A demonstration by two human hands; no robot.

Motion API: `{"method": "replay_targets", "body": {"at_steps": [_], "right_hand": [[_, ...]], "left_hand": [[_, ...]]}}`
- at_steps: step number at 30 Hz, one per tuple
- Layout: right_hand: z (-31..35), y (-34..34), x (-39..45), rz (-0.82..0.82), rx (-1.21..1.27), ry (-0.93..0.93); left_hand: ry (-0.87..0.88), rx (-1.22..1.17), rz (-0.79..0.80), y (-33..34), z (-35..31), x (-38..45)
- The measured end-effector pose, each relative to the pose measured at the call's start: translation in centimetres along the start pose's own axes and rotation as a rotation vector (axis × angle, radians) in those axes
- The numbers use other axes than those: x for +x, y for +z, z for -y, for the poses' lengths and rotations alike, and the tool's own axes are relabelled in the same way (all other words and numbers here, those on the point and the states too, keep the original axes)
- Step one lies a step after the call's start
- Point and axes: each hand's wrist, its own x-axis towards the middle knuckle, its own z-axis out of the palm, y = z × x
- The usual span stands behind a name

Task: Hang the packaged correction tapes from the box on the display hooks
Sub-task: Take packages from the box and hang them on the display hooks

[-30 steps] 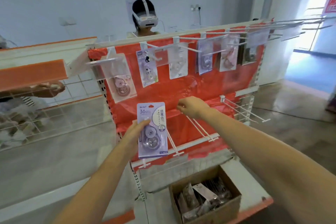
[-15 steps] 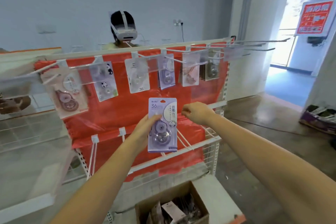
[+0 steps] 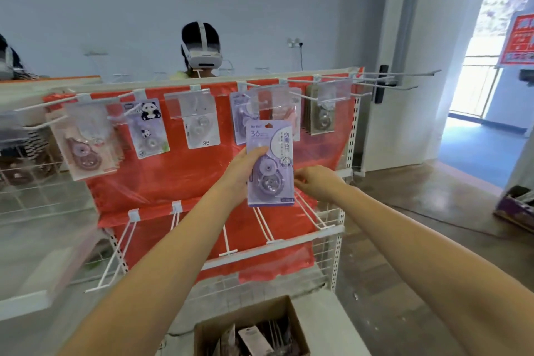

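Observation:
My left hand (image 3: 241, 170) grips a purple packaged correction tape (image 3: 271, 163) by its left edge and holds it upright in front of the red-backed display rack (image 3: 173, 173). My right hand (image 3: 316, 182) hovers just right of the pack's lower half with fingers curled; whether it touches the pack or a hook is unclear. Several packs hang on the upper row of display hooks (image 3: 199, 121). The lower hooks (image 3: 265, 228) are bare. An open cardboard box (image 3: 251, 329) with more packs stands at the bottom.
Long bare hooks (image 3: 404, 78) jut out at the rack's upper right. A person wearing a headset (image 3: 200, 50) stands behind the rack. Wire-mesh shelving (image 3: 37, 182) lies to the left; a doorway (image 3: 485, 101) and a low purple box (image 3: 517, 205) lie to the right.
The pack has risen in my left hand toward the upper row of hooks. My right hand has stayed beside it. The view has swung right, so the rack sits further left.

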Motion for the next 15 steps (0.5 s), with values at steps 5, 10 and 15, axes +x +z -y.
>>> {"method": "replay_targets", "body": {"at_steps": [5,10,15], "right_hand": [[-0.6,0.8,-0.4,-0.003,0.044,-0.025],[-1.1,0.8,-0.5,-0.028,0.059,-0.043],[-1.2,0.7,0.0,-0.042,0.069,-0.066]], "left_hand": [[0.054,0.069,-0.021,0.5,-0.8,1.3],[0.066,-0.013,-0.068,1.1,-1.8,2.4],[0.057,-0.051,-0.075,1.2,-2.5,3.2]]}}
